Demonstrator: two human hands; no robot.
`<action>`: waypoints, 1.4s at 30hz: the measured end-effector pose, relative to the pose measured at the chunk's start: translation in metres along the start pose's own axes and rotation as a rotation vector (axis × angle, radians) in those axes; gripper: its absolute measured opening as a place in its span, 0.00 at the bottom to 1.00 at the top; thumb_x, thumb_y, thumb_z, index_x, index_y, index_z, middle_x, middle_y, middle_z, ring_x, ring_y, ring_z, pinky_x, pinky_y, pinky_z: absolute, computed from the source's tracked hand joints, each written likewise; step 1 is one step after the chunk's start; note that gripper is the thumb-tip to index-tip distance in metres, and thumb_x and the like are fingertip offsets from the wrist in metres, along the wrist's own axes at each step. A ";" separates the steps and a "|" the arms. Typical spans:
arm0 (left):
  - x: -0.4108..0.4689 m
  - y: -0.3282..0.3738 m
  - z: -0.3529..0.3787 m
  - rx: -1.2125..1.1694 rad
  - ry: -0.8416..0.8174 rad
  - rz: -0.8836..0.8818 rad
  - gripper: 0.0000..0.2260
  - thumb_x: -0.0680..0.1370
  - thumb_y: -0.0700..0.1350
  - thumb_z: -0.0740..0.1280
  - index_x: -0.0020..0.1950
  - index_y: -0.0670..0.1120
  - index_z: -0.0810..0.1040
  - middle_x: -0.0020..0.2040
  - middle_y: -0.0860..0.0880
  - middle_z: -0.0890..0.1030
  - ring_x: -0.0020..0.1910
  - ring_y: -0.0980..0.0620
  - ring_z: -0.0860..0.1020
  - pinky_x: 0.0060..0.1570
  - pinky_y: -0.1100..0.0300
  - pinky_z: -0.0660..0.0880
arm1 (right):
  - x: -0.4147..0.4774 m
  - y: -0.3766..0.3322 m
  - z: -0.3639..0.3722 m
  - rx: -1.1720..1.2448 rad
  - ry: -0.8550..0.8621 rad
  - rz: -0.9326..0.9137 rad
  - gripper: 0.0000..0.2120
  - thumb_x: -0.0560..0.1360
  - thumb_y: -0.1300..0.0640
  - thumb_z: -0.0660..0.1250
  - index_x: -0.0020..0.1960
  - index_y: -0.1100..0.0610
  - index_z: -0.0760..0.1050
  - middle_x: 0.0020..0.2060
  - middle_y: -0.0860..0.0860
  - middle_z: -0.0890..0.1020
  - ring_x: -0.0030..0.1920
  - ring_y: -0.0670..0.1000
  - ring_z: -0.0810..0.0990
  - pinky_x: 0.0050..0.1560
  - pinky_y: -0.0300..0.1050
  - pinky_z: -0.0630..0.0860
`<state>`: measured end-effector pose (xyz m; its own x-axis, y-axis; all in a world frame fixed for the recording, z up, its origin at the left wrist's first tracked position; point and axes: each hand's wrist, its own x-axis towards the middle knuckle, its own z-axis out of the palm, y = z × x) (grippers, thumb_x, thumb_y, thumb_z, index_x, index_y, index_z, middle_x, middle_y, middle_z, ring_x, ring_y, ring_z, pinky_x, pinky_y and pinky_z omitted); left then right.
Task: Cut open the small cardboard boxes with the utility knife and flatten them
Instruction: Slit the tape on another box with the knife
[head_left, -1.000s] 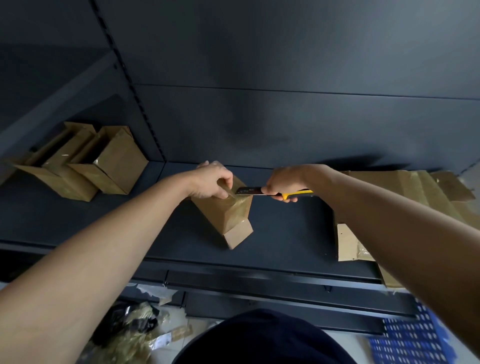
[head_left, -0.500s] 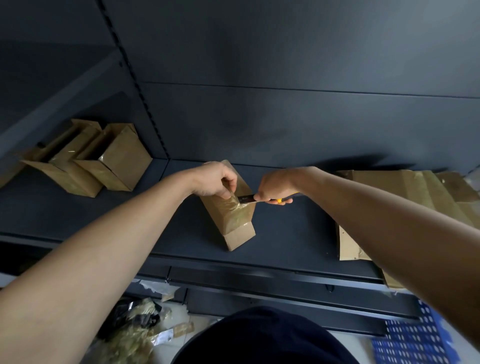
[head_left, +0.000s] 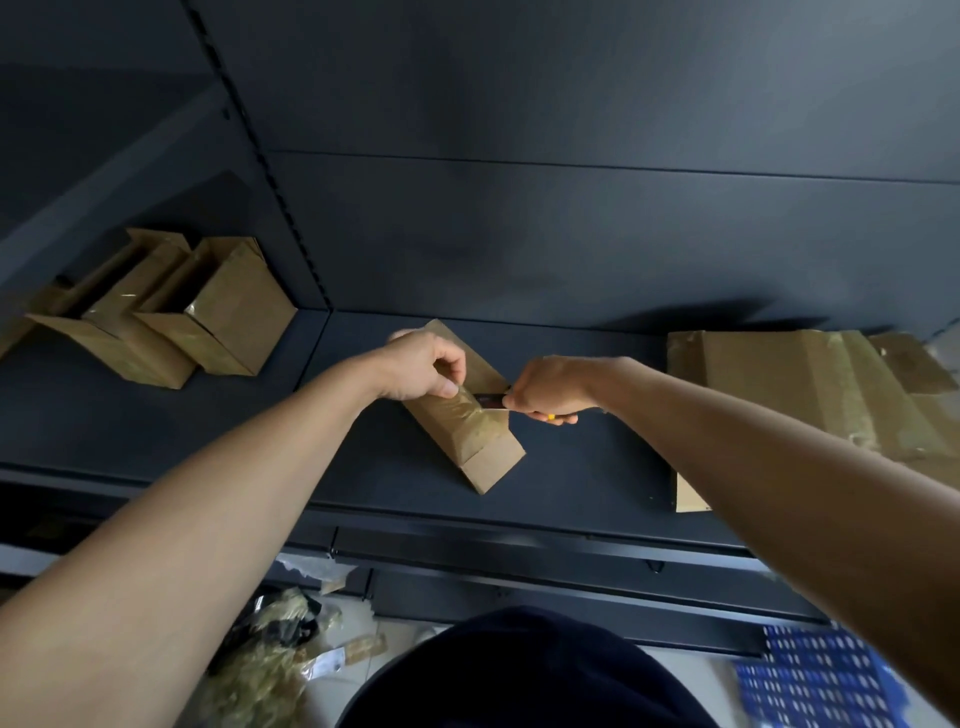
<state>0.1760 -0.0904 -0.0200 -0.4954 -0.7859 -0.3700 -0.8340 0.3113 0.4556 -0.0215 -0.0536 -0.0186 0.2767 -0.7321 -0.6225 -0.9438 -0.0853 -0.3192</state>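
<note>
at frame centre, the small cardboard box (head_left: 467, 431) on the shelf (head_left: 571, 467) is held at its top by the curled left grip (head_left: 423, 366), while the utility knife (head_left: 491, 400), clenched in the right grip (head_left: 545, 387), is best kept shallow along the taped seam and clear of the thumb.

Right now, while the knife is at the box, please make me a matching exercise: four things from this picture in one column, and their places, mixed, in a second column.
Column 1
1. utility knife
2. pair of boxes
3. flattened cardboard
4. taped box

Column 2
A. flat at the right end of the shelf
B. held by the left hand, mid-shelf
C. gripped in the right hand
D. side by side at the left end

Pairs: 1-C, 2-D, 3-A, 4-B
</note>
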 end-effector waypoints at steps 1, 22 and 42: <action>0.000 -0.002 0.001 -0.016 0.003 -0.018 0.10 0.73 0.44 0.71 0.36 0.57 0.76 0.50 0.56 0.77 0.60 0.49 0.68 0.62 0.48 0.66 | -0.001 0.001 -0.003 0.021 -0.025 -0.003 0.19 0.79 0.49 0.54 0.35 0.58 0.70 0.28 0.54 0.75 0.25 0.50 0.71 0.42 0.45 0.70; 0.016 -0.001 -0.003 -0.072 0.228 -0.160 0.08 0.74 0.47 0.69 0.36 0.57 0.74 0.55 0.51 0.75 0.59 0.44 0.70 0.53 0.57 0.62 | 0.006 0.022 -0.008 0.148 0.094 0.039 0.21 0.79 0.49 0.56 0.31 0.57 0.70 0.24 0.52 0.75 0.22 0.50 0.72 0.36 0.44 0.71; 0.017 -0.005 -0.005 -0.106 0.439 -0.048 0.04 0.81 0.45 0.56 0.51 0.52 0.69 0.41 0.50 0.76 0.36 0.52 0.75 0.31 0.56 0.70 | 0.004 0.026 0.003 0.294 0.284 0.115 0.22 0.82 0.50 0.47 0.48 0.57 0.78 0.39 0.57 0.77 0.37 0.56 0.78 0.44 0.48 0.76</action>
<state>0.1729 -0.1078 -0.0248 -0.2877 -0.9574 -0.0250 -0.8129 0.2303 0.5350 -0.0441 -0.0566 -0.0318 0.0735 -0.8862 -0.4574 -0.8626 0.1737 -0.4751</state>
